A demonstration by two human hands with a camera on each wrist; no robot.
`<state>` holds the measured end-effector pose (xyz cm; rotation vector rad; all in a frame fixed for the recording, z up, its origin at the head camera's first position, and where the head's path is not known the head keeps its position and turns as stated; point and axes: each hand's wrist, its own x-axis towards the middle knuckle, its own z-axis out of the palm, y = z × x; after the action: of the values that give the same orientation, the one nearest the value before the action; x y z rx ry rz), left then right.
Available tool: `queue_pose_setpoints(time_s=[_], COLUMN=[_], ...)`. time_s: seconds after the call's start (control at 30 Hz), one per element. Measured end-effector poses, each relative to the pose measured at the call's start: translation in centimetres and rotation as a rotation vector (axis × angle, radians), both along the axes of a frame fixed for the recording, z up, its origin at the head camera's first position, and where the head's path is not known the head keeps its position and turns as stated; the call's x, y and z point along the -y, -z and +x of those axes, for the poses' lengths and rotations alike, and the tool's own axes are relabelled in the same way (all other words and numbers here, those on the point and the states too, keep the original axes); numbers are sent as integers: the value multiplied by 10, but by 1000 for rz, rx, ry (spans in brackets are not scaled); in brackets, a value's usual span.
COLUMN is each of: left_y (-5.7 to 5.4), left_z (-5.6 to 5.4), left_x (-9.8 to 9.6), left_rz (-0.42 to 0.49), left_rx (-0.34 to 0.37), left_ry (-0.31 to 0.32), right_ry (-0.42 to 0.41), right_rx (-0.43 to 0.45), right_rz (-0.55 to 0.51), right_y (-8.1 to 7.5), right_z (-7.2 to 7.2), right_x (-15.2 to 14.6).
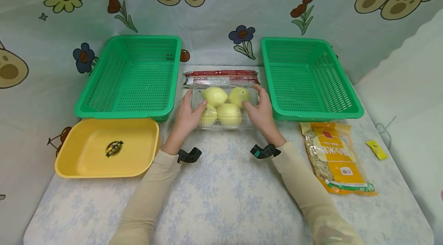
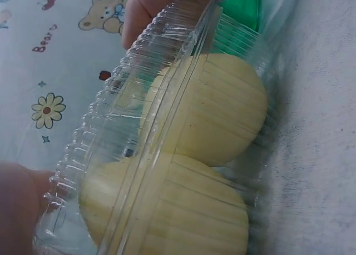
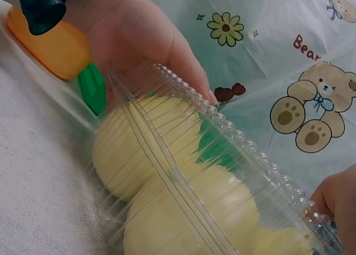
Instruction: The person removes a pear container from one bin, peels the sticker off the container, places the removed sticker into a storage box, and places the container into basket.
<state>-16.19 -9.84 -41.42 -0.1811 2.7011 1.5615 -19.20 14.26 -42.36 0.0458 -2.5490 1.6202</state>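
Nearest the camera, two forearms in beige sleeves reached forward over the pale blue-flowered tablecloth (image 1: 221,191), each wrist carrying a small black clip-on camera. The left hand (image 1: 187,116) and the right hand (image 1: 262,113) flanked a clear plastic clamshell box (image 1: 224,103) that sat on the cloth at the middle of the table, between the two hands. The left hand's thumb lay curled over the box's near left top edge, with its fingers wrapped along the left end; the right hand gripped the right end the same way, thumb on the lid and fingers down the side. The wrist views showed fingertips pressed against the ribbed, glossy lid. Inside lay four round, pale yellow fruits (image 1: 221,105), smooth-skinned and packed two by two, touching one another.

To the left, near the left forearm, lay a shallow yellow plastic tray (image 1: 86,164) with a round sticker. To the right lay a flat orange-yellow snack bag (image 1: 337,158), and beyond it a small yellow packet (image 1: 377,149). Just behind the box lay a long red-striped wrapped package (image 1: 221,75). Farther back stood two green perforated plastic baskets, one at the left (image 1: 104,83) and one at the right (image 1: 339,83), against a cartoon-printed backdrop.
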Motion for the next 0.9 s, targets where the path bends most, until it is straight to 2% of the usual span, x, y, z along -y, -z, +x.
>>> queue_pose_setpoints(time_s=[0.57,0.9], left_y=[9,8], left_z=[-3,-2], left_x=[0,-1], left_rz=[71,102], left_rx=[20,19], left_ry=[-33,-46], right_ry=[-13,-24], right_rx=[58,65], right_rz=[26,10], right_y=[-3,-4], right_z=[0,1], right_x=[0,0])
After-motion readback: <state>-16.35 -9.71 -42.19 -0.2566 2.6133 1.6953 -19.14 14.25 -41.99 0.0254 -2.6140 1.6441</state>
